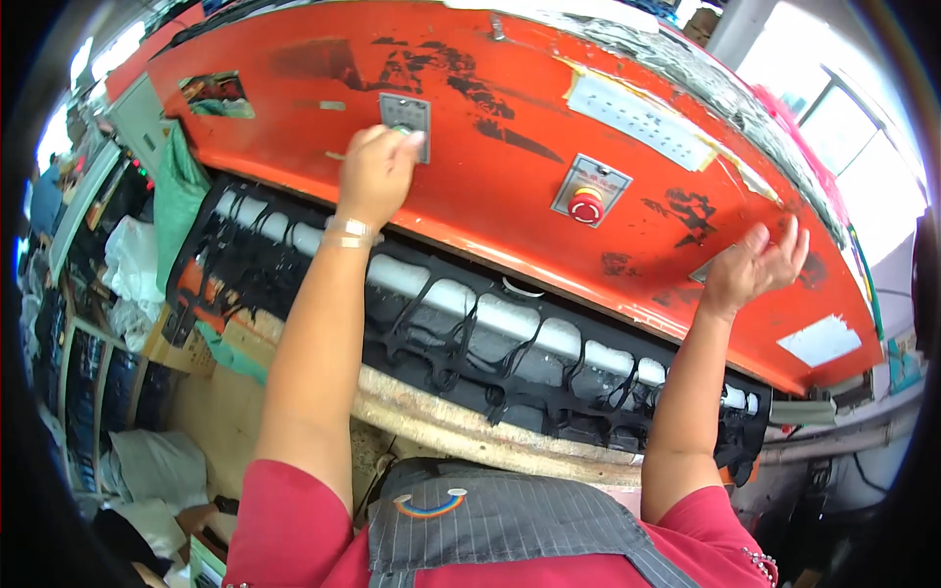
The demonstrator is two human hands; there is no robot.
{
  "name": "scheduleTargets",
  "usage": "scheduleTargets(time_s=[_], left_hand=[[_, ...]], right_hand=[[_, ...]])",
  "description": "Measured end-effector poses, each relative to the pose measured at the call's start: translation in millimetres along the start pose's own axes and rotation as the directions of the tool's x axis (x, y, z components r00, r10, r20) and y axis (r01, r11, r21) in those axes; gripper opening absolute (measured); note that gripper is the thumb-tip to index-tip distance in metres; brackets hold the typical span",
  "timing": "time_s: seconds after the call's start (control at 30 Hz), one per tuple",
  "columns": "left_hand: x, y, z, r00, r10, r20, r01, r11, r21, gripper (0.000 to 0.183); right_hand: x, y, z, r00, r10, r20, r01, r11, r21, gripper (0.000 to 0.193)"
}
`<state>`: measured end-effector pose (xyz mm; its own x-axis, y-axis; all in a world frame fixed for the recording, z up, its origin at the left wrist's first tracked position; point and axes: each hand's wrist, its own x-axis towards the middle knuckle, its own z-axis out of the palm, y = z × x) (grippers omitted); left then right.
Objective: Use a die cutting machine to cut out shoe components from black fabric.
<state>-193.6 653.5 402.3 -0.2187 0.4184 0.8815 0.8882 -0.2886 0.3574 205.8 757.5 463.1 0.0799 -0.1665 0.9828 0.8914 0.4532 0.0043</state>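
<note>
My left hand is closed, its fingers curled and its thumb against a grey control plate on an orange machine panel. A bit of green shows at the thumb; the hand hides the rest of that control. My right hand is open with its fingers spread, beside a small plate that it mostly covers. Between the hands, a red mushroom-shaped button sits on its own grey plate. Below the panel lies a black sheet of cut-out strips and loops over a white, roller-like bar.
A pale, worn ledge runs along the machine's front, close to my apron. Green cloth hangs at the left, near a metal rack and plastic bags. Pipes run at the right.
</note>
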Motion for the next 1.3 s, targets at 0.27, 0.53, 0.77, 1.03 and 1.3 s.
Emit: scheduleTargets(time_s=[0.27, 0.53, 0.77, 1.03, 1.3], left_hand=[[-143, 133, -1, 0.693, -0.369, 0.619, 0.262, 0.929, 0.26, 0.027], [-270, 243, 67, 0.788, -0.238, 0.568, 0.213, 0.971, 0.111, 0.031], [-266, 257, 71, 0.742, -0.37, 0.559, 0.31, 0.929, 0.203, 0.027], [-261, 247, 28, 0.505, -0.225, 0.833, 0.288, 0.954, 0.083, 0.034], [-244, 235, 117, 0.914, -0.136, 0.383, 0.112, 0.99, 0.084, 0.027]], right_hand=[[-85, 13, -67, 0.808, -0.226, 0.544, -0.17, 0.795, 0.583, 0.032], [-142, -3, -142, 0.033, -0.79, 0.612, -0.596, 0.476, 0.647, 0.05], [-131, -41, -145, -0.041, -0.842, 0.538, -0.597, 0.452, 0.663, 0.041], [-108, -28, -131, -0.198, -0.774, 0.601, -0.604, 0.579, 0.547, 0.035], [-103, -33, -26, -0.166, -0.906, 0.389, -0.001, 0.395, 0.919, 0.07]])
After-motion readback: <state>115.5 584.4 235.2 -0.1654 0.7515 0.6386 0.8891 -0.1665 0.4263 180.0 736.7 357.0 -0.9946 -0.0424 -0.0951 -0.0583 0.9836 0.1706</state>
